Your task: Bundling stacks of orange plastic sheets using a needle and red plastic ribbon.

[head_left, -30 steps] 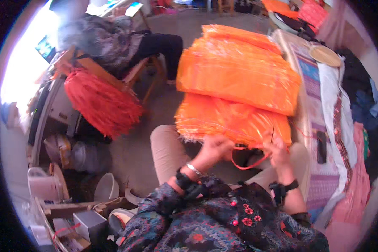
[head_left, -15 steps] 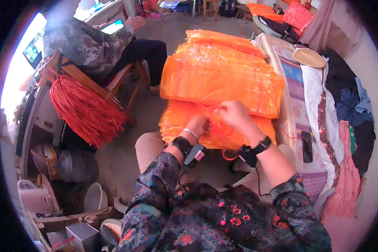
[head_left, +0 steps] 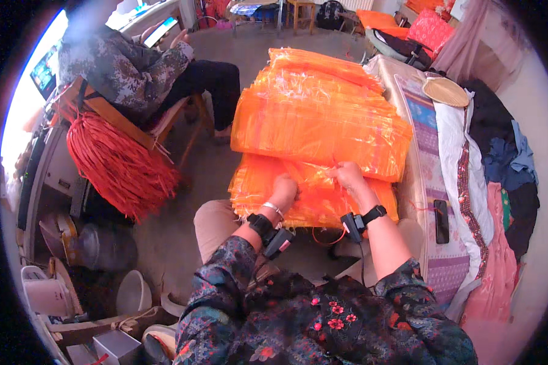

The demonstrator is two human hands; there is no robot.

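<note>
Across the lower orange bundle (head_left: 321,199), a layered pile of shiny plastic, a seated person's bare hands sit a short way apart, with twelve o'clock straight ahead. The left hand (head_left: 284,190) curls loosely into a fist, knuckles up, on the bundle's upper left; the pictures cannot tell what, if anything, it encloses. The right hand (head_left: 349,175) draws thumb and fingers nearly together at the plastic's surface, pointing toward ten o'clock; whether a strand is pinched there is too small to tell. The bundle lies beneath and between both hands, spreading toward six o'clock, where a thin orange loop (head_left: 327,244) hangs below its near edge.

At twelve o'clock, just beyond the fingers, a thicker upper bundle (head_left: 323,121) of the same plastic overlaps the lower one. Between three and four o'clock, a black phone (head_left: 442,221) rests on a patterned bed cover (head_left: 425,131); at two o'clock lies a round woven disc (head_left: 446,91). At nine o'clock, a sheaf of red strips (head_left: 120,164) hangs from a wooden chair. Another person (head_left: 119,73), in camouflage, sits at ten o'clock with a lit phone (head_left: 160,32).
</note>
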